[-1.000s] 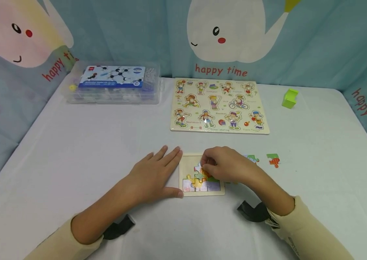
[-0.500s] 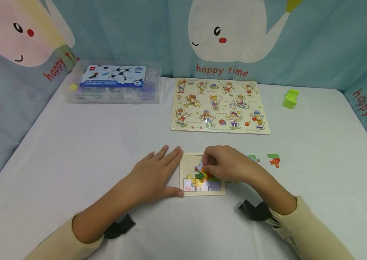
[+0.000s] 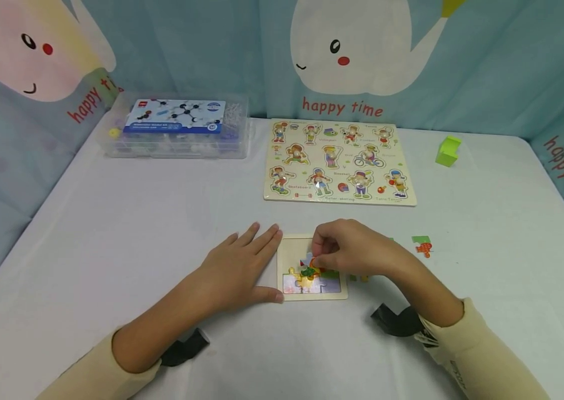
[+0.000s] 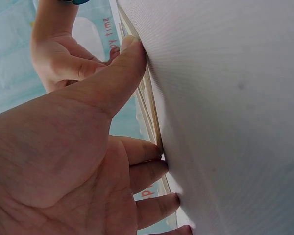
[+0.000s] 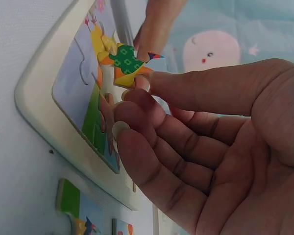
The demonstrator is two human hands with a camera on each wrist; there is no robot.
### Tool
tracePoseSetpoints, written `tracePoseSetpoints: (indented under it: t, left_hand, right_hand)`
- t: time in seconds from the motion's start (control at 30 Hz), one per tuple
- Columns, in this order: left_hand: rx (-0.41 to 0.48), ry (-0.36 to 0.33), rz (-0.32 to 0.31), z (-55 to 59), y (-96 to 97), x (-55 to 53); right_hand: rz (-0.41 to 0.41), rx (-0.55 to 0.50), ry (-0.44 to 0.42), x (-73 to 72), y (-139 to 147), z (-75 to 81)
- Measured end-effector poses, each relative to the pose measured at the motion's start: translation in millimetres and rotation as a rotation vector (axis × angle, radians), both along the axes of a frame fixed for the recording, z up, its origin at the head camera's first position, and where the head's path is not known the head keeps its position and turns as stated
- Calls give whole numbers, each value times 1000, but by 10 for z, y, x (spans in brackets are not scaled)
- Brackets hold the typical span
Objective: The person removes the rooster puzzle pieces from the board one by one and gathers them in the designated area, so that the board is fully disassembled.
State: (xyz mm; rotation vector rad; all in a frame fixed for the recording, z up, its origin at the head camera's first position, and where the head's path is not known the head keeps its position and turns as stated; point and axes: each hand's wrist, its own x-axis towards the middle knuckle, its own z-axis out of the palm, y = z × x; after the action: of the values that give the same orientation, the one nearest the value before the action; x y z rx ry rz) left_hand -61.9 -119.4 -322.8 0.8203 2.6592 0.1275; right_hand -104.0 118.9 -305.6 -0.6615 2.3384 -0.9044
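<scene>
Left hand [image 3: 234, 273]: laid on the desk, fingers straight, thumb spread apart; thumb tip touching the near-left corner of a wooden jigsaw tray [image 3: 340, 296], index fingertip at its far-left corner. Right hand [image 3: 349, 250]: thumb and forefinger clamped on one jigsaw piece [image 5: 126, 59], green-patterned with yellow and orange, held tilted over the tray; other fingers curled. Tray: mid-desk, pieces fitted along its near edge. Surface: desk [image 3: 111, 250] under white cloth; clear plastic case [image 3: 176, 150] in the far-left corner; wooden peg puzzle [image 3: 339, 161] at the far edge, behind the tray; loose pieces [image 3: 359, 278] just beside the tray's right edge, partly hidden; red-and-green piece [image 3: 423, 246] farther right; bright green block [image 3: 448, 151] towards the far-right corner. Room: blue whale-print curtain [image 3: 241, 55] on the visible sides. Writing: case label [image 3: 181, 114], molecule picture, lettering too small to tell; "happy time" in red on the curtain; "Baseball" and "Roller-skating" on the peg puzzle.
</scene>
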Motion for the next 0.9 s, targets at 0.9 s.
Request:
tracePoseSetpoints:
  t: [0.9]
  left_hand:
    - [-13,8,-2,-28,6,8]
  right_hand:
    - [-110,-93,-32,57,234,43]
